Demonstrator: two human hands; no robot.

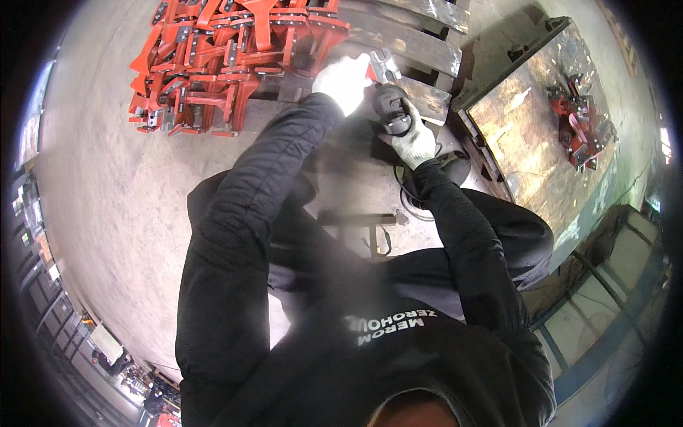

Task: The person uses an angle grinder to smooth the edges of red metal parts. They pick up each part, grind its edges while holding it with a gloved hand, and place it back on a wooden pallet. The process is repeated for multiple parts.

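My left hand (pixel 343 84), in a white glove washed out by glare, closes on a red metal bracket. The bracket's bare grey, notched end (pixel 385 66) sticks out to the right of the glove, with only a sliver of red showing between them. My gloved right hand (pixel 415 141) is wrapped round the dark body of a handheld power tool that looks like an angle grinder (pixel 391 105). The tool's head lies right by the bracket's grey end; whether they touch, I cannot tell.
Many similar red brackets (pixel 213 64) are heaped at the far left. A slatted wooden pallet (pixel 420 46) lies ahead. To the right stands a worn tabletop (pixel 516 117) bearing several more red parts (pixel 580 128). A cable (pixel 404 192) loops below my right hand, near a small dark stand (pixel 359 218).
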